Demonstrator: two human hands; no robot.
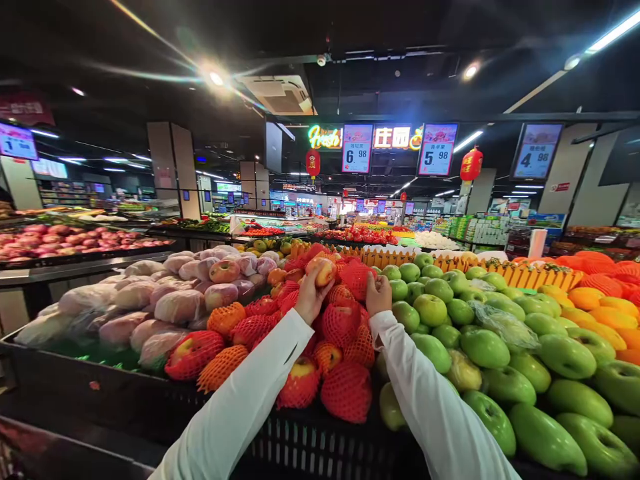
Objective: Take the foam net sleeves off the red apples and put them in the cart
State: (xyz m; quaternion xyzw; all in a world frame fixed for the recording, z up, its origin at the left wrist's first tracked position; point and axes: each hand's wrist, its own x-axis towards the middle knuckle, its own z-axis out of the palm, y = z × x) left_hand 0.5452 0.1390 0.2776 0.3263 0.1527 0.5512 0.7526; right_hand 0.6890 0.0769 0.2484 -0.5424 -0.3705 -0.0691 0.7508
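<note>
My left hand point(311, 297) is closed round a bare red-and-yellow apple point(325, 271), raised over the middle of the fruit display. To its right, my right hand point(379, 293) has its fingers curled together, pinching the edge of a red foam net point(356, 279). Whether that net has fruit inside, I cannot tell. Below and between my arms lie several apples in red foam nets point(346, 392). A few others wear orange foam nets point(327, 358).
Plastic-wrapped apples point(179, 305) fill the left side. Green apples point(485, 343) are heaped on the right, with orange fruit point(617, 313) beyond. A black crate edge point(310, 443) runs along the front. A low orange fence point(530, 275) and hanging price screens point(437, 149) stand farther back.
</note>
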